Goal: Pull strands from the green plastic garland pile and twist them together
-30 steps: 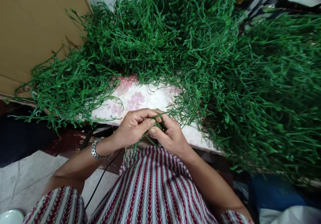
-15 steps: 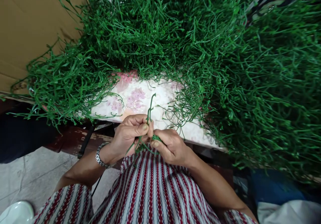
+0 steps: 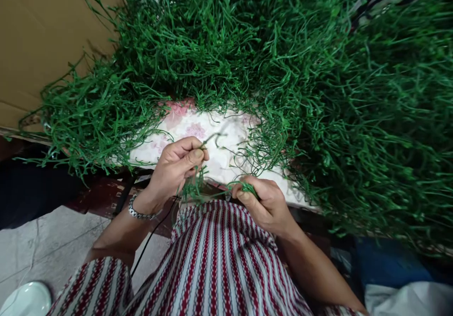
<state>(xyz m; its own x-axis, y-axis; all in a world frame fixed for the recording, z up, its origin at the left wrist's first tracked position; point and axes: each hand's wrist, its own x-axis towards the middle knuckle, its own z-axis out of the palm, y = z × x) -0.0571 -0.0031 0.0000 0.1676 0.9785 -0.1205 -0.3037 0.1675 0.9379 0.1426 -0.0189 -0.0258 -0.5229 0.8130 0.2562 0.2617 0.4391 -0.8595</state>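
Note:
My left hand, with a metal bracelet at its wrist, pinches a thin green stem whose tip points up and right. More green strands hang below its fingers. My right hand is closed on a small bunch of green stems, and a few of them reach toward the left hand. The two hands are apart, over the near edge of a white cloth with pink flowers.
Large heaps of green stems cover the back and the right side, with a smaller pile at left. A cardboard sheet stands at back left. A white round object is low at left.
My hands have moved apart: the left went up and slightly left, the right moved to the right. The stem in my left hand now leans right instead of standing upright.

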